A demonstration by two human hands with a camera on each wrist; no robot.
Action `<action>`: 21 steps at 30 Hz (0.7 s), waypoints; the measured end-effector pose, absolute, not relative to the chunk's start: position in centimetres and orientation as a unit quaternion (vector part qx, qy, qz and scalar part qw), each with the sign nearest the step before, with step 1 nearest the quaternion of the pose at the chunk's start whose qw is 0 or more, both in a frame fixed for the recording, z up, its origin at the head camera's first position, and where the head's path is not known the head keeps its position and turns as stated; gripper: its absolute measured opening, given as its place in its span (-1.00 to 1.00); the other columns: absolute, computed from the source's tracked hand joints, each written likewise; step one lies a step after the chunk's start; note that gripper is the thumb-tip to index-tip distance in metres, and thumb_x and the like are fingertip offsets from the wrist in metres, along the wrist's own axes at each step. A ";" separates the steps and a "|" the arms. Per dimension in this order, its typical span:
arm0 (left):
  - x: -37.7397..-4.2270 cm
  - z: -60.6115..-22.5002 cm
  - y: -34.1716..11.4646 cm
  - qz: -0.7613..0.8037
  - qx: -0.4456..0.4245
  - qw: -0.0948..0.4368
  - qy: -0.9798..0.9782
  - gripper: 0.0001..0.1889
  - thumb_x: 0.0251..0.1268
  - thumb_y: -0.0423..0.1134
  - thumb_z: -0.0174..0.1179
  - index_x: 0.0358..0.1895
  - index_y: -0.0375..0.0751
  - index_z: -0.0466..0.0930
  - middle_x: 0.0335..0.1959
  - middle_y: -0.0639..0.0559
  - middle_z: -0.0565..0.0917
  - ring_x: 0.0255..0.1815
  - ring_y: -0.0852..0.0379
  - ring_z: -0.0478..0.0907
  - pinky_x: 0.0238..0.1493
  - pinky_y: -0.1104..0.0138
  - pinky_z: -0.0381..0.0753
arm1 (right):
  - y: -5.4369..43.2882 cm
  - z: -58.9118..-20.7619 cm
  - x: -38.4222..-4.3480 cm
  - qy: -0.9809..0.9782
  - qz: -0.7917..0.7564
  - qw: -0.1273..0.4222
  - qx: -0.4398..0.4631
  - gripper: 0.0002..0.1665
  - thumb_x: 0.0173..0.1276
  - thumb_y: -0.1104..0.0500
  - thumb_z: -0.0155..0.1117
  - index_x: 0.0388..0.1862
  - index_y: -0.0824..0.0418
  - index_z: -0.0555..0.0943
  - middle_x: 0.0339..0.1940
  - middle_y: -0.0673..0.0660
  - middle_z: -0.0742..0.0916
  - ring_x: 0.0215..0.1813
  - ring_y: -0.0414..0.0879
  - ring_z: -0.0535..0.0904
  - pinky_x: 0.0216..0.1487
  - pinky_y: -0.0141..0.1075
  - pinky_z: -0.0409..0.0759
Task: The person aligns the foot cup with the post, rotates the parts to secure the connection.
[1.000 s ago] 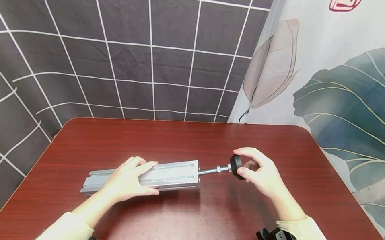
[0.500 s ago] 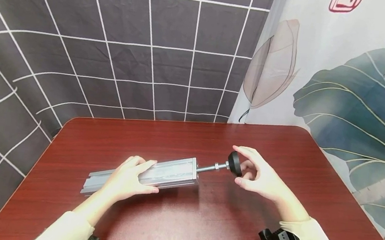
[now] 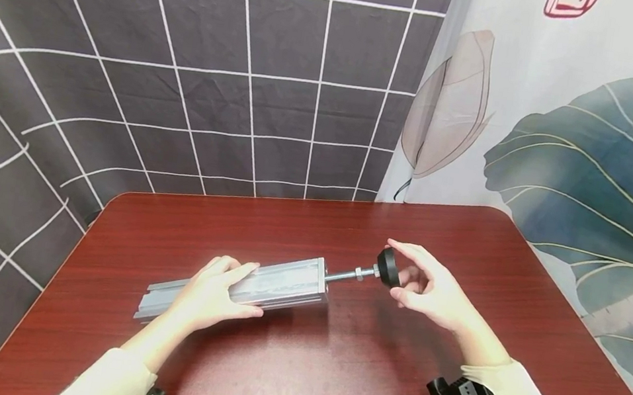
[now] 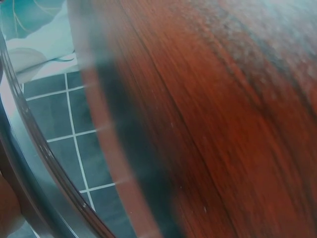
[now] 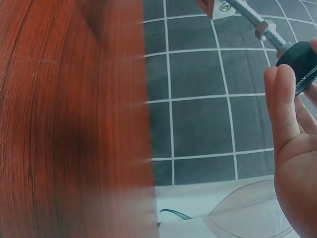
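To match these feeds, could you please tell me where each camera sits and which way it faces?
Head: worn on the head, facing forward and down at the table, metal bar and gridded backdrop; both sleeves, left grip and right grip show.
Left wrist: worn there, facing across the table toward the backdrop, metal bar at the left edge; a blurred patch, perhaps skin, shows.
Right wrist: worn there, facing past the black foot toward the backdrop; part of the right grip shows.
Head and right wrist share the black foot.
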State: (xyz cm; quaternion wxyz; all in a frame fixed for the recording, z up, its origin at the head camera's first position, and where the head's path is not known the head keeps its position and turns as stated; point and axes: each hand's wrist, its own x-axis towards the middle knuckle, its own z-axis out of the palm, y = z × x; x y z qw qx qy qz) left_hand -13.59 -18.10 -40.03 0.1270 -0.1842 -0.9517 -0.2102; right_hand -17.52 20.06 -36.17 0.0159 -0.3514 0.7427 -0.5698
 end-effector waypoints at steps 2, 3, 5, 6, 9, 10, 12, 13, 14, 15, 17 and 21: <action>-13.6 -40.0 -18.1 -0.210 -0.181 0.123 -0.953 -0.18 -0.32 0.27 0.43 0.16 0.01 0.56 -0.25 0.10 0.44 -0.15 0.11 0.39 -0.16 0.20 0.45 | 20.1 -36.2 -17.5 0.747 -0.570 0.015 -0.340 -0.12 0.08 0.55 0.27 0.39 0.13 0.30 -0.17 0.13 0.51 -0.57 -0.04 0.58 -0.55 -0.26 0.57; -13.6 -40.0 -18.1 -0.209 -0.180 0.121 -0.954 -0.18 -0.32 0.27 0.43 0.16 0.01 0.56 -0.25 0.09 0.44 -0.15 0.11 0.39 -0.16 0.20 0.45 | 20.1 -36.3 -17.5 0.749 -0.570 0.016 -0.337 -0.13 0.08 0.55 0.27 0.38 0.16 0.29 -0.19 0.13 0.52 -0.57 -0.04 0.58 -0.55 -0.26 0.57; -13.5 -40.0 -18.1 -0.209 -0.180 0.120 -0.954 -0.18 -0.32 0.28 0.43 0.16 0.00 0.56 -0.25 0.09 0.44 -0.16 0.10 0.39 -0.16 0.19 0.45 | 20.1 -36.3 -17.5 0.753 -0.568 0.015 -0.331 -0.15 0.08 0.54 0.28 0.37 0.20 0.29 -0.20 0.12 0.52 -0.55 -0.03 0.59 -0.52 -0.28 0.58; -13.5 -40.0 -18.1 -0.209 -0.179 0.120 -0.954 -0.18 -0.32 0.28 0.43 0.16 0.00 0.56 -0.25 0.09 0.44 -0.16 0.10 0.39 -0.16 0.19 0.45 | 20.1 -36.3 -17.6 0.754 -0.569 0.015 -0.329 -0.15 0.07 0.54 0.29 0.37 0.23 0.29 -0.19 0.12 0.52 -0.53 -0.03 0.59 -0.51 -0.29 0.59; -13.5 -40.0 -18.1 -0.211 -0.180 0.121 -0.953 -0.18 -0.33 0.27 0.44 0.16 -0.01 0.56 -0.25 0.07 0.45 -0.15 0.09 0.39 -0.15 0.18 0.45 | 20.0 -36.3 -17.6 0.759 -0.565 0.005 -0.325 -0.18 0.06 0.54 0.31 0.34 0.31 0.30 -0.15 0.10 0.52 -0.49 -0.07 0.60 -0.47 -0.32 0.59; -13.5 -39.9 -18.1 -0.210 -0.180 0.120 -0.953 -0.18 -0.33 0.27 0.44 0.16 -0.01 0.56 -0.24 0.07 0.45 -0.15 0.09 0.40 -0.15 0.18 0.45 | 19.9 -36.3 -17.7 0.764 -0.559 -0.003 -0.323 -0.18 0.05 0.53 0.32 0.33 0.31 0.32 -0.11 0.07 0.52 -0.47 -0.09 0.59 -0.45 -0.33 0.58; -13.5 -39.9 -18.1 -0.208 -0.180 0.119 -0.954 -0.18 -0.32 0.27 0.44 0.16 -0.01 0.56 -0.24 0.07 0.45 -0.15 0.09 0.39 -0.15 0.18 0.45 | 19.8 -36.4 -17.7 0.776 -0.544 -0.025 -0.319 -0.21 0.04 0.51 0.35 0.30 0.32 0.35 -0.08 0.02 0.53 -0.42 -0.13 0.58 -0.41 -0.37 0.57; -13.5 -39.9 -18.1 -0.207 -0.181 0.119 -0.954 -0.18 -0.32 0.26 0.43 0.16 -0.01 0.56 -0.25 0.07 0.45 -0.15 0.09 0.39 -0.15 0.18 0.45 | 19.7 -36.4 -17.8 0.782 -0.536 -0.037 -0.317 -0.22 0.04 0.49 0.36 0.29 0.32 0.37 -0.09 0.00 0.54 -0.40 -0.15 0.57 -0.40 -0.38 0.55; -13.5 -39.9 -18.1 -0.207 -0.181 0.119 -0.954 -0.18 -0.32 0.27 0.43 0.16 -0.01 0.56 -0.25 0.07 0.44 -0.15 0.09 0.39 -0.15 0.18 0.44 | 19.7 -36.4 -17.8 0.787 -0.529 -0.048 -0.313 -0.24 0.04 0.48 0.37 0.28 0.33 0.39 -0.10 -0.02 0.55 -0.37 -0.17 0.56 -0.37 -0.40 0.54; -13.5 -39.8 -18.2 -0.206 -0.181 0.119 -0.954 -0.18 -0.32 0.27 0.43 0.16 -0.01 0.56 -0.25 0.08 0.44 -0.15 0.09 0.39 -0.15 0.18 0.44 | 19.6 -36.4 -17.8 0.792 -0.523 -0.060 -0.309 -0.26 0.04 0.47 0.38 0.26 0.32 0.41 -0.11 -0.03 0.56 -0.35 -0.18 0.55 -0.35 -0.42 0.53; -13.6 -39.8 -18.1 -0.206 -0.182 0.121 -0.954 -0.18 -0.32 0.27 0.44 0.16 0.00 0.56 -0.26 0.09 0.44 -0.15 0.09 0.39 -0.14 0.19 0.44 | 19.5 -36.4 -17.8 0.795 -0.521 -0.073 -0.302 -0.30 0.04 0.46 0.38 0.23 0.33 0.44 -0.16 -0.02 0.59 -0.31 -0.18 0.53 -0.30 -0.43 0.50; -13.5 -39.7 -18.1 -0.209 -0.183 0.122 -0.953 -0.18 -0.33 0.26 0.44 0.16 0.01 0.56 -0.26 0.10 0.44 -0.15 0.09 0.39 -0.14 0.19 0.44 | 19.2 -36.5 -17.9 0.788 -0.538 -0.079 -0.288 -0.34 0.03 0.49 0.36 0.18 0.37 0.46 -0.18 -0.01 0.61 -0.26 -0.17 0.51 -0.24 -0.45 0.49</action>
